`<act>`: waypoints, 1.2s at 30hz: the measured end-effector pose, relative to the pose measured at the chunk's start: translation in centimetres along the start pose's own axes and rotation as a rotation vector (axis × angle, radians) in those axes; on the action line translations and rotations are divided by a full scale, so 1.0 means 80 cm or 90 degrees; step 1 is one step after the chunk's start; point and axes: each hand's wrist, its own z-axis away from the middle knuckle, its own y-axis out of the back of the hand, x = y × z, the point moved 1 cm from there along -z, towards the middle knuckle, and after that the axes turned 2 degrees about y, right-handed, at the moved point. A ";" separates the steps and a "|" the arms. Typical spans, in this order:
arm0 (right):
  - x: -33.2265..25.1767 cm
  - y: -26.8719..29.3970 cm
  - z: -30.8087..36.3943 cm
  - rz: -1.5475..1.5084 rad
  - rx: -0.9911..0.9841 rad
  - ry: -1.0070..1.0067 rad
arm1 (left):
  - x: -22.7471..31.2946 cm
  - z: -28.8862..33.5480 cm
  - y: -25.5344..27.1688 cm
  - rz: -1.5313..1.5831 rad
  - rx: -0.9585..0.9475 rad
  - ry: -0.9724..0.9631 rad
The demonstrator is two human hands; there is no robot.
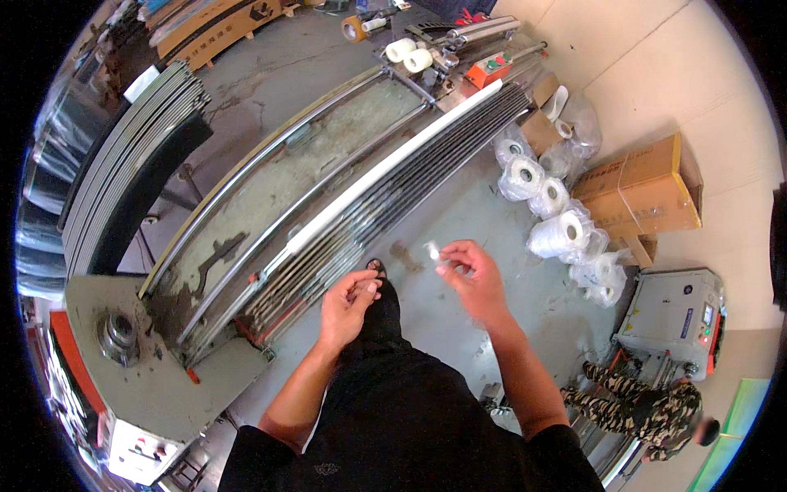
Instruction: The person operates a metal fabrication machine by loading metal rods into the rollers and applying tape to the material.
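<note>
the right hand [475, 283] pinches a small whitish scrap [432, 251] at its ten o'clock — too blurred to identify. the left hand [348, 307] is half curled, a partly hidden foot [376, 266] at its one o'clock — whether it holds anything, i cannot tell.

There's a small whitish scrap [432, 249], blurred so I can't tell its material, pinched at the tips of the right hand [471, 283], jutting toward the left hand [348, 307] but well apart from it.
</note>
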 end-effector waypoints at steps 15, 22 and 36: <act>0.190 0.187 -0.613 0.525 0.011 0.344 | 0.025 -0.262 -0.004 -0.050 0.269 0.087; 0.271 0.151 -0.727 0.481 -0.196 0.457 | -0.005 -0.254 -0.065 -0.045 0.613 0.170; 0.328 0.201 -0.852 0.507 -0.185 0.492 | 0.010 -0.359 -0.222 -0.030 0.681 0.213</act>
